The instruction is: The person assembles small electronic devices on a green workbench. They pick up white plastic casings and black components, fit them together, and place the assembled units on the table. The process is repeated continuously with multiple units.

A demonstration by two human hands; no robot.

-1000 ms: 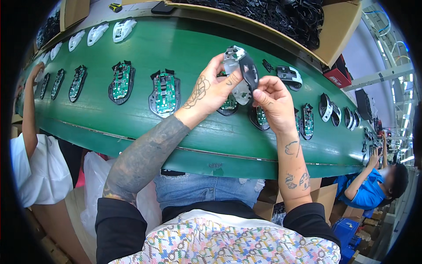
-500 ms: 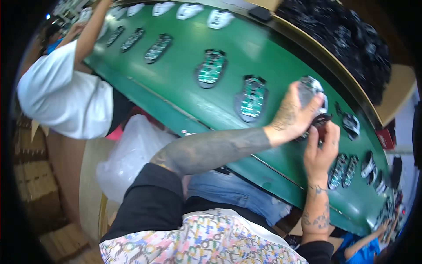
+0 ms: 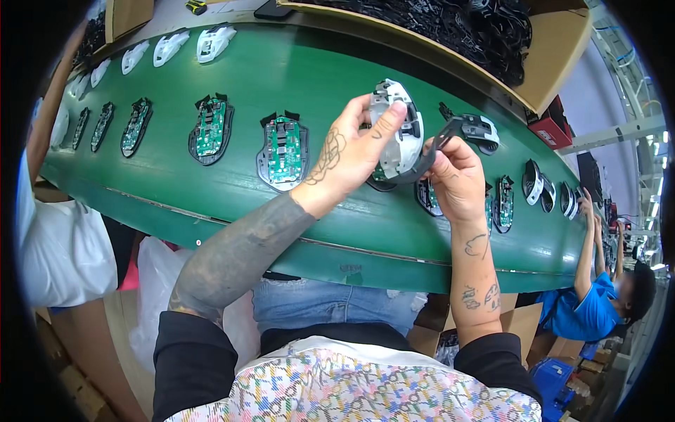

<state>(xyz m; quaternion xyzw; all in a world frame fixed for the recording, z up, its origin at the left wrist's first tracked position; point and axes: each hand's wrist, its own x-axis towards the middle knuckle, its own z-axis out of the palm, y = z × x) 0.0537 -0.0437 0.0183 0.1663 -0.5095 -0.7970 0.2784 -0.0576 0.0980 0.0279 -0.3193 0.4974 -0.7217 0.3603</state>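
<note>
My left hand grips a white computer mouse shell tilted on its side above the green work surface, thumb across its inner face. Between thumb and fingers of my right hand is a curved black plastic strip, which meets the lower edge of the shell; whether it is seated there I cannot tell. Left of the hands lies a mouse base with a green circuit board, one of several in a row. Other bases lie partly hidden below and behind my hands.
More white shells line the far left edge. A shell with a black part lies beyond my right hand. A carton of black parts and a red box stand at the back. Co-workers sit left and right.
The view has swung right, so the bench appears shifted left. Both hands still hold the shell and the black strip; the strip now shows clearly along the shell's lower edge.
</note>
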